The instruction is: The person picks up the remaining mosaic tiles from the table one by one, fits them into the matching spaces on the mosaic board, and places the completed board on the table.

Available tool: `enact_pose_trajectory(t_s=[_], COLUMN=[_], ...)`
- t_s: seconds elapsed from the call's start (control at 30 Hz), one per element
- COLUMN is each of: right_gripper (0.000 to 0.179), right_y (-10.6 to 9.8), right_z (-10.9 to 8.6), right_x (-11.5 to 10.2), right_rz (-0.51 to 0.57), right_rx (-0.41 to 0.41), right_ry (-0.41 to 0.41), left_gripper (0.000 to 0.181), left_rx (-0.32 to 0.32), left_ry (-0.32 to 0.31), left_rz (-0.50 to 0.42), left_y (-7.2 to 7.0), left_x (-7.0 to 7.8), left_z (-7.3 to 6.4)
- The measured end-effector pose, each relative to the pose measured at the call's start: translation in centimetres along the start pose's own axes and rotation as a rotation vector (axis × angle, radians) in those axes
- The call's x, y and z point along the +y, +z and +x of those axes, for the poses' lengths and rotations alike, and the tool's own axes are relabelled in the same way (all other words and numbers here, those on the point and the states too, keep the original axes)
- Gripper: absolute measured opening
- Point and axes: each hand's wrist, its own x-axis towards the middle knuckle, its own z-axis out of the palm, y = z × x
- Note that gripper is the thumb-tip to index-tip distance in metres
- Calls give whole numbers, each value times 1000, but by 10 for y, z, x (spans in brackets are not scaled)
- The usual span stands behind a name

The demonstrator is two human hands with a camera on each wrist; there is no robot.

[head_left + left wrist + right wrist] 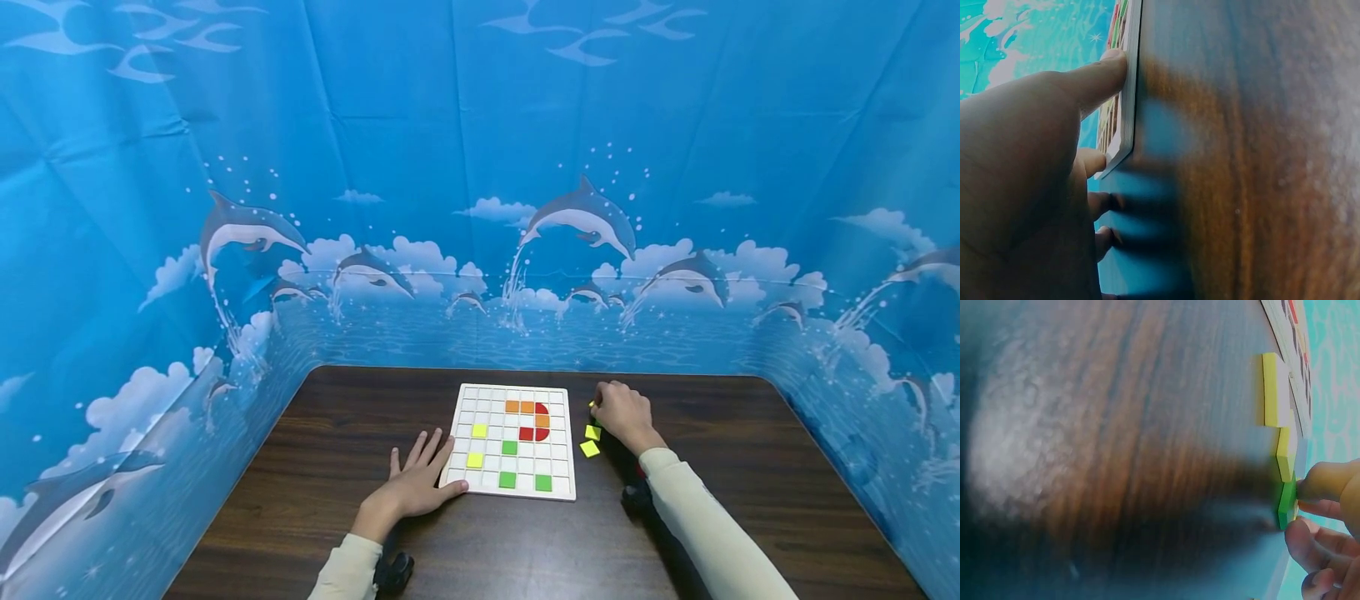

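A flat white board (pixel 558 462), ruled into square cells and cut with straight, pale edges, lies on a dark, glossy table (pixel 315 500) with streaked wood grain. Its sides run away from the person, slightly converging; the slant of the view leaves its longer axis uncertain. Thin, smooth pieces sit in its cells: orange squares (pixel 512 407), a red square (pixel 527 434) and two round-edged red pieces (pixel 542 434) at the far right part, with green squares (pixel 509 448) and yellow squares (pixel 478 431) nearer and to the left.

The left hand (pixel 416 483) has its fingers relaxed and spread, grasping nothing; the thumb touches the board's near left corner and the other fingers fan forward along its left edge.

Just beyond the board's right edge, the right hand (pixel 622 412) has thumb and curled fingers pinching a green tile (pixel 1286 506), a flat, sharp-edged block seen nearly edge-on, its longer visible side running up and down the right wrist view. Two yellow tiles (pixel 589 449) lie on the table beside it in a rough line toward the person, the nearer one turned askew to the board. Behind hangs a creased blue fabric backdrop (pixel 390 167) printed with dolphins
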Motion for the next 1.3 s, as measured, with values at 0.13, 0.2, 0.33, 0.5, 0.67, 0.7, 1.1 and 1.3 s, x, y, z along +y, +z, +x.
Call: enact_pose_trajectory(t_s=[0.13,0.2,0.33,0.5,0.67,0.7,1.1,1.3], right_gripper=[14,14,12,11,10,9,9,5], right_y=[0,0,-1,-4,-4,-4,-5,-6], right_z=[-2,-2,-4,-4,-7,-7,-8,-9], right_x=[1,2,4,4,6,7,9,8], right_rz=[-8,-5,3,5,18,23,61,91], right_rx=[4,8,13,5,18,23,31,53], right_ry=[-11,-15,-26,-47,-75,-81,-116,-156], left_gripper=[97,98,97,93,96,96,96,97], left_rx=[3,-2,-16,-19,-19,-18,-31,-29], left_ry=[-7,-16,-38,-51,-47,-42,-40,-53], left_rz=[3,1,12,34,28,22,21,33], left_y=[2,0,-1,-2,0,-1,-8,-1], left_x=[-2,0,3,5,2,2,9,3], left_z=[1,0,-3,-3,0,-1,-5,0])
